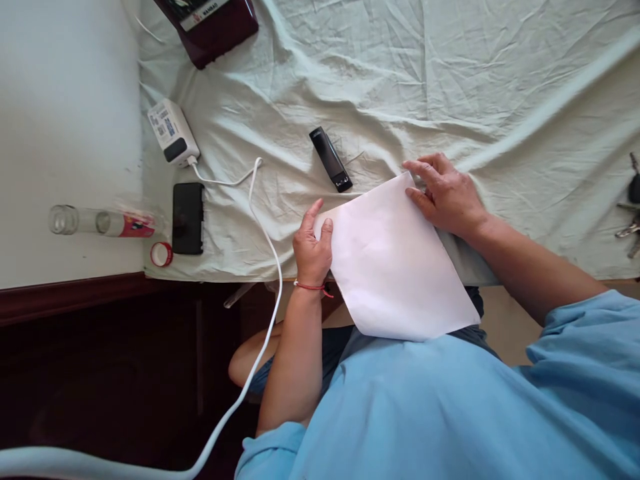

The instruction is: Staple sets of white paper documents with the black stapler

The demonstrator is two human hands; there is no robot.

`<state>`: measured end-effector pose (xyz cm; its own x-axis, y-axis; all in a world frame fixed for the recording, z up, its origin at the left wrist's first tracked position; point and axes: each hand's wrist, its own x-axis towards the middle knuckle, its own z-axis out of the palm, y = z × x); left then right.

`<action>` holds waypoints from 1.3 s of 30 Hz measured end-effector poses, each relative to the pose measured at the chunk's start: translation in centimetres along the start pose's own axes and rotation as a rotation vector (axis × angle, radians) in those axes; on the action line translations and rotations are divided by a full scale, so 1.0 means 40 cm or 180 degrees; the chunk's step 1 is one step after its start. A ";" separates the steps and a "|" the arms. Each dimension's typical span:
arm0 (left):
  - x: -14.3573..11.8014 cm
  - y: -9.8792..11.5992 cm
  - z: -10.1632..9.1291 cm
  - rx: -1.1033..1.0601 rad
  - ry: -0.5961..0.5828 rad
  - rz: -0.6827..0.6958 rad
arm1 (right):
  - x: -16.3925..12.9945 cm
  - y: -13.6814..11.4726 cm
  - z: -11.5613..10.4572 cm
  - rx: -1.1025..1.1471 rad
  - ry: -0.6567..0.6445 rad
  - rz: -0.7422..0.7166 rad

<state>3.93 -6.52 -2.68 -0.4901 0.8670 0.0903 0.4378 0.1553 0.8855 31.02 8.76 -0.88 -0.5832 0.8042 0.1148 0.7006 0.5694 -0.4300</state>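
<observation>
Paper (395, 267) lying askew on sheet (400, 87), near half overhanging table edge toward lap. Left hand (313, 247) pinching left corner, thumb and fingers closed on it; right hand (445, 193) pressing top corner flat, fingers spread, not gripping. Best done by keeping both corners pinned, sliding paper fully onto surface (overhang gives no backing). Black stick (330, 159) just beyond top edge, cable (267, 227) close left of hand; open room to upper right, keys (631, 213) far right
</observation>
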 end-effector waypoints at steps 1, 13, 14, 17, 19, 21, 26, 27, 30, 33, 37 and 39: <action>0.001 0.003 0.000 0.0016 -0.0071 -0.0012 | -0.001 0.000 0.002 -0.0032 -0.0012 -0.0018; -0.003 0.032 -0.004 -0.0438 0.0036 -0.0045 | 0.001 0.008 -0.009 0.0552 0.0127 -0.0138; 0.000 0.039 -0.006 -0.0443 -0.0026 -0.0015 | 0.001 0.008 -0.012 0.0619 0.0090 -0.0190; 0.012 0.059 -0.007 -0.0455 -0.0149 0.0033 | -0.001 0.009 -0.014 0.0707 -0.0013 -0.0300; 0.020 0.070 -0.006 -0.0476 -0.0120 0.0083 | -0.001 0.013 -0.010 0.0709 -0.0008 -0.0296; 0.027 0.083 -0.004 -0.0486 -0.0072 0.0195 | -0.001 0.017 -0.004 0.0697 0.0081 -0.0283; 0.032 0.130 -0.014 -0.0370 -0.0304 0.0409 | -0.001 0.017 -0.003 0.0570 0.0058 -0.0296; 0.033 0.139 -0.017 -0.0368 -0.0352 0.0441 | -0.001 0.016 -0.004 0.0562 0.0021 -0.0302; 0.040 0.148 -0.025 -0.0487 -0.0253 0.0505 | 0.000 0.020 -0.007 0.0704 0.0051 -0.0255; 0.055 0.121 -0.021 -0.0667 0.0042 0.0411 | 0.004 0.033 -0.010 0.1070 0.0048 -0.0011; 0.079 0.055 0.009 -0.0883 0.0157 0.0122 | 0.005 0.040 -0.021 0.1582 -0.0179 0.0234; 0.086 0.025 0.029 -0.0929 0.0131 0.0054 | 0.003 0.033 -0.028 0.1711 -0.0255 0.0346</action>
<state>3.54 -2.82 -2.01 -0.5174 0.8474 0.1192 0.2138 -0.0069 0.9769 32.33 9.80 -0.43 -0.5633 0.8261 -0.0151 0.4622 0.2998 -0.8346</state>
